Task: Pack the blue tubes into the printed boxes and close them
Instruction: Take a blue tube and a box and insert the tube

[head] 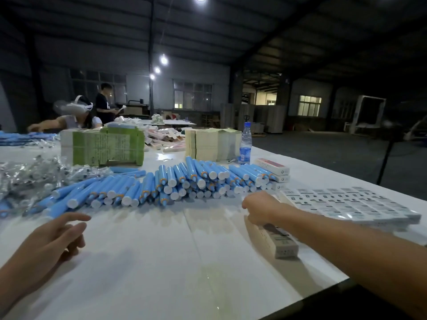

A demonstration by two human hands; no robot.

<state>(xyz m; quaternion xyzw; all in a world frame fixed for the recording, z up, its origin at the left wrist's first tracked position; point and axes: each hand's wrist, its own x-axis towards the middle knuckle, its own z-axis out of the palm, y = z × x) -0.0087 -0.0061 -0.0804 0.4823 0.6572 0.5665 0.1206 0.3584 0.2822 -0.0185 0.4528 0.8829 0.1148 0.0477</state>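
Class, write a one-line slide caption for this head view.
Right hand grips a printed box on the white table, left hand open near the blue tubes.

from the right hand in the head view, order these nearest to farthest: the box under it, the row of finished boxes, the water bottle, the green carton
From the right hand:
1. Box, lying on the table beneath the hand and wrist.
2. Row of finished boxes, just to its right.
3. Water bottle, farther back, upright.
4. Green carton, far back to the left.
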